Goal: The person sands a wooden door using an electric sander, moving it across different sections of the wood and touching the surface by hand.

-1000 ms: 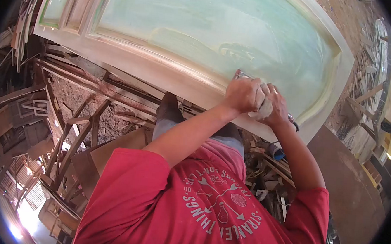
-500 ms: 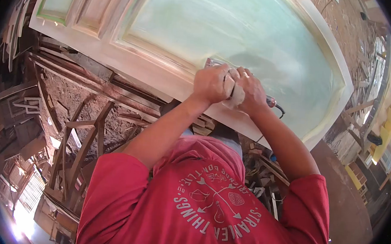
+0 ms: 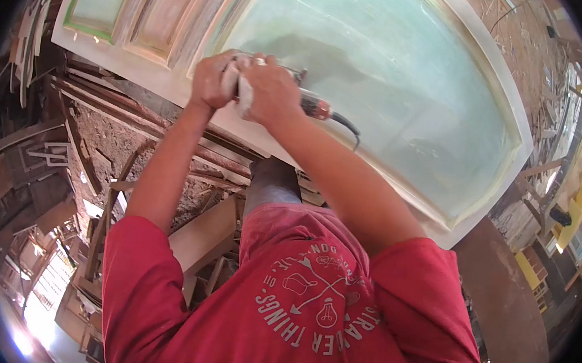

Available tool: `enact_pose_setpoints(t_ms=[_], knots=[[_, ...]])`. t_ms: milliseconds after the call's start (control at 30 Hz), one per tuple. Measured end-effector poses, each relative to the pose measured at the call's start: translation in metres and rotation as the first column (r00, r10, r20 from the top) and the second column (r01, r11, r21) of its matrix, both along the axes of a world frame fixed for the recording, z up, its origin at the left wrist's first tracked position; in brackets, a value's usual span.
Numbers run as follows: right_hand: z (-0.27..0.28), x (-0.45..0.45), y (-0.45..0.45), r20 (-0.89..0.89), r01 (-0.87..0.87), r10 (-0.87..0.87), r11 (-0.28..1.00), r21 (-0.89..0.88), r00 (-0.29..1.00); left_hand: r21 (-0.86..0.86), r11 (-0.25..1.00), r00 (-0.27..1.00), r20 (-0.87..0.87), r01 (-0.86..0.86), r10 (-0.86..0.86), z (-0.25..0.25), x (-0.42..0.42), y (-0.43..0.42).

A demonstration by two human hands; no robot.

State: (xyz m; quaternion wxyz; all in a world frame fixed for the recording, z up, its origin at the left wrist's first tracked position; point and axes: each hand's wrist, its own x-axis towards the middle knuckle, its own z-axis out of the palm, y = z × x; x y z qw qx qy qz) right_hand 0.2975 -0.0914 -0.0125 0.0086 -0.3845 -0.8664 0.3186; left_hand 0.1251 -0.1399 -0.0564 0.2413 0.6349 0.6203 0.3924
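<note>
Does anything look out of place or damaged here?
Whitish streaks make the green panel look uneven, and loose wood pieces lie jumbled, not stacked, in the lower left. Nothing else stands out.

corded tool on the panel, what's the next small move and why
Probably slide the corded tool toward the picture's right along the pale green panel, guided by the left hand and right hand: its front end appears close to the moulding at the panel's left end, while a wide stretch of panel lies to the right.
</note>
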Motion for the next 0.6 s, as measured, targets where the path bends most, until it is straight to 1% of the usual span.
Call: enact_pose_setpoints(t_ms=[67, 133, 167, 200, 300, 333, 400, 433, 500, 533, 600], knots=[[0.000, -0.010, 0.001, 0.003, 0.012, -0.012, 1.000, 0.006, 1.000, 0.023, 1.000, 0.997, -0.071, 0.012, -0.010, 0.009, -0.004, 0.002], [-0.001, 0.000, -0.002, -0.008, 0.015, -0.015, 0.999, 0.040, 1.000, 0.035, 0.999, 0.993, -0.116, 0.031, -0.027, 0.013, 0.006, 0.003], [0.000, 0.011, -0.003, -0.009, 0.016, -0.015, 0.998, 0.057, 1.000, 0.032, 0.999, 0.991, -0.128, 0.043, -0.038, 0.013, 0.015, 0.001], [0.000, 0.026, -0.005, -0.015, 0.035, -0.034, 0.999, 0.028, 0.999, 0.026, 0.998, 0.989, -0.139, 0.053, -0.049, 0.010, 0.028, -0.002], [0.001, 0.086, -0.014, -0.061, 0.062, -0.061, 0.998, 0.010, 0.996, 0.100, 0.991, 0.977, -0.204, 0.091, -0.069, -0.001, 0.082, -0.010], [0.003, 0.111, -0.017, -0.050, 0.065, -0.065, 0.998, 0.010, 0.997, 0.103, 0.992, 0.988, -0.142, 0.077, -0.062, -0.011, 0.102, -0.012], [0.008, 0.164, -0.026, -0.030, 0.075, -0.075, 0.997, 0.011, 0.997, 0.094, 0.987, 0.975, -0.194, 0.129, -0.108, -0.008, 0.150, -0.014], [0.009, 0.189, -0.031, -0.045, 0.113, -0.111, 0.993, 0.026, 0.993, 0.089, 0.983, 0.967, -0.217, 0.157, -0.135, -0.004, 0.177, -0.015], [0.012, 0.240, -0.042, -0.074, 0.192, -0.188, 0.980, 0.053, 0.979, 0.104, 0.978, 0.975, -0.149, 0.179, -0.162, 0.009, 0.235, -0.012], [0.017, 0.268, -0.047, -0.064, 0.218, -0.216, 0.975, 0.039, 0.974, 0.108, 0.976, 0.977, -0.116, 0.190, -0.177, 0.015, 0.263, -0.011], [0.017, 0.320, -0.058, -0.073, 0.264, -0.260, 0.964, 0.041, 0.963, -0.015, 0.969, 0.966, -0.075, 0.246, -0.246, 0.027, 0.315, -0.010]])
